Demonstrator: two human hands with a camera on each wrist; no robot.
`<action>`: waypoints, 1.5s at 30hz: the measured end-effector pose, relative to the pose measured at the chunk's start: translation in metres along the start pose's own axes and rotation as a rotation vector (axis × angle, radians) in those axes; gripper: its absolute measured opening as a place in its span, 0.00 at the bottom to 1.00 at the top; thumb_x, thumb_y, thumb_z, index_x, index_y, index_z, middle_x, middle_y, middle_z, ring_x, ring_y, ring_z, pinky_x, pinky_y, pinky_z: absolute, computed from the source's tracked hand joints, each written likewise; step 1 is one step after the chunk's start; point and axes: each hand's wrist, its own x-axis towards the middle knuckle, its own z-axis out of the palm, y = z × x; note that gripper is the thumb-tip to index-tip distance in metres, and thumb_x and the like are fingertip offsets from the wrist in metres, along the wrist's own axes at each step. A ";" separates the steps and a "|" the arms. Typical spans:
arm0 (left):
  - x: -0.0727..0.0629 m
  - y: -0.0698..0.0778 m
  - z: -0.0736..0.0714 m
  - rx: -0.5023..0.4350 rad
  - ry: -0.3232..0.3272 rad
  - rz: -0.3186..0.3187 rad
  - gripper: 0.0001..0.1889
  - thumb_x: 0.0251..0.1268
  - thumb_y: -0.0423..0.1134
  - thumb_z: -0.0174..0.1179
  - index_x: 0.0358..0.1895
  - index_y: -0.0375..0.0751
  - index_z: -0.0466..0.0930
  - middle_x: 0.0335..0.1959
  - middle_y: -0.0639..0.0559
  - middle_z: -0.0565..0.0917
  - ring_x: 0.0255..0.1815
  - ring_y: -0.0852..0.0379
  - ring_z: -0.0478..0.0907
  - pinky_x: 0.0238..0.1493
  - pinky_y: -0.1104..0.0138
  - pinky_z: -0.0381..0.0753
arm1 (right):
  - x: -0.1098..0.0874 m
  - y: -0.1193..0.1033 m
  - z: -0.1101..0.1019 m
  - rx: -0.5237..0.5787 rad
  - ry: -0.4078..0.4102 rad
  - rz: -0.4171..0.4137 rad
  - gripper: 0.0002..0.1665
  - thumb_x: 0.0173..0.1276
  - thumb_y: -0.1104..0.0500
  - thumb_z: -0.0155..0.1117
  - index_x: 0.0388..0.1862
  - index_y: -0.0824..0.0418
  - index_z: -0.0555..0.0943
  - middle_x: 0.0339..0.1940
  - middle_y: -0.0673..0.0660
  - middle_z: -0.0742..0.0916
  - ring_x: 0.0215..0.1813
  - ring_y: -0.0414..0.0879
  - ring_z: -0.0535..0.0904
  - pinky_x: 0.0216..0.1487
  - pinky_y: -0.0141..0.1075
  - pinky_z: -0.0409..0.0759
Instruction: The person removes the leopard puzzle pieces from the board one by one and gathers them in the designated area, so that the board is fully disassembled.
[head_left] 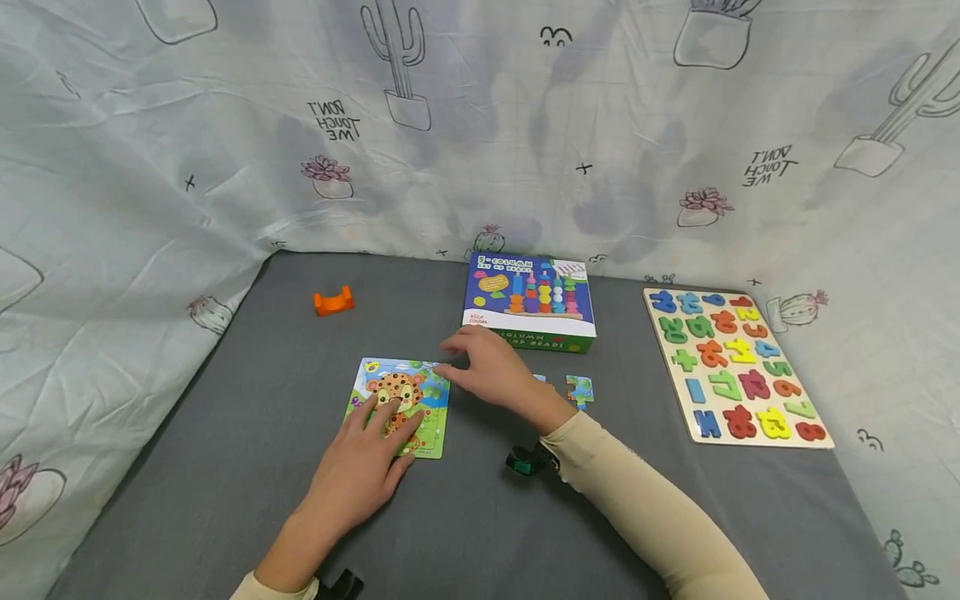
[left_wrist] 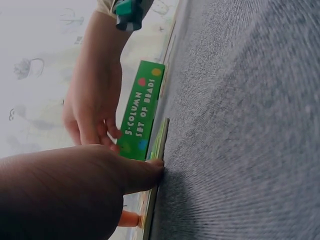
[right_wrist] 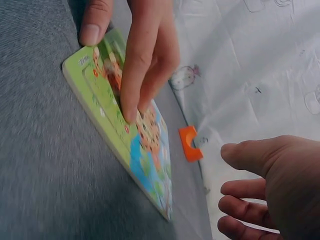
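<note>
A square jigsaw puzzle with a spotted leopard cub on green and blue lies flat on the grey cloth. My left hand rests on it with spread fingers, the thumb at its near edge. Above the puzzle's far right corner, my right hand hovers; in the right wrist view its thumb and loosely bent fingers hold nothing. To the right lies a loose jigsaw piece, and another piece peeks out from behind the right wrist.
Behind the right hand sits a bead-set box. A wooden board of coloured numbers and signs lies at the right. An orange curved block stands at the back left. A patterned white curtain closes off the back.
</note>
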 end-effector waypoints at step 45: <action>-0.003 0.000 -0.002 0.028 0.082 0.065 0.23 0.71 0.47 0.75 0.66 0.48 0.88 0.68 0.38 0.77 0.73 0.27 0.70 0.63 0.37 0.81 | 0.039 -0.047 0.078 -0.047 -0.077 0.061 0.07 0.78 0.56 0.69 0.48 0.55 0.89 0.46 0.50 0.82 0.47 0.46 0.72 0.43 0.33 0.73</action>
